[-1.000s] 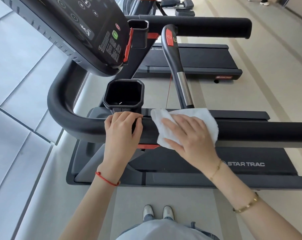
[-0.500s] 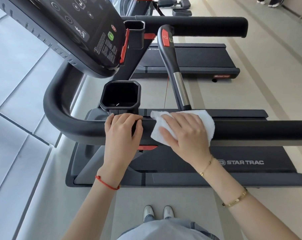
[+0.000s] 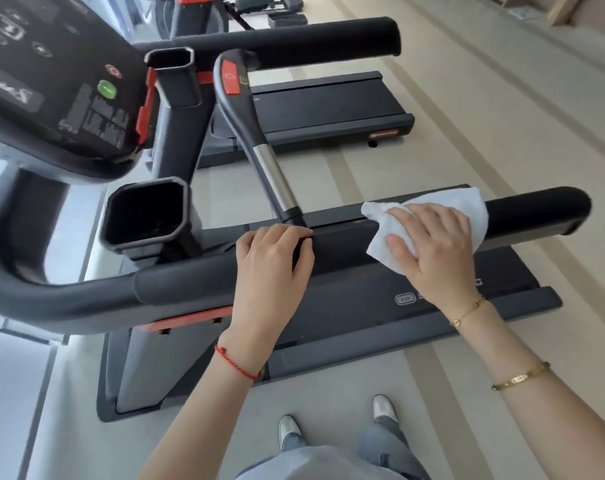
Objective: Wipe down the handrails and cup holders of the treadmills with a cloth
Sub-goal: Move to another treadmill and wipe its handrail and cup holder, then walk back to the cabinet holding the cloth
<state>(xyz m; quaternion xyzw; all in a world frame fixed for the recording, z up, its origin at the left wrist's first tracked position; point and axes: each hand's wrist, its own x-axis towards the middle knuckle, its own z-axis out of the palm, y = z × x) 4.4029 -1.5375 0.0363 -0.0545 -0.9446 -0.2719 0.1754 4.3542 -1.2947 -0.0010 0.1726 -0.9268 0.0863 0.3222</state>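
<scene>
The near black handrail (image 3: 176,289) of the treadmill runs across the view in front of me. My left hand (image 3: 271,268) grips it at mid-length, fingers curled over the top. My right hand (image 3: 432,244) presses a white cloth (image 3: 467,211) onto the rail close to its right end (image 3: 550,213), fingers spread over the cloth and thumb beneath it. A square black cup holder (image 3: 145,213) stands just left of my left hand. A second cup holder (image 3: 171,76) and the far handrail (image 3: 294,39) lie beyond.
The console (image 3: 51,84) hangs over the upper left. An inner grip bar (image 3: 252,133) with a red button slopes down to the rail between my hands. The belt deck (image 3: 363,306) lies below, another treadmill (image 3: 329,109) behind. My shoes (image 3: 289,429) stand on beige floor.
My right hand has slid the cloth to the right along the rail, away from my left hand and toward the rail's end. My left hand keeps its grip on the rail.
</scene>
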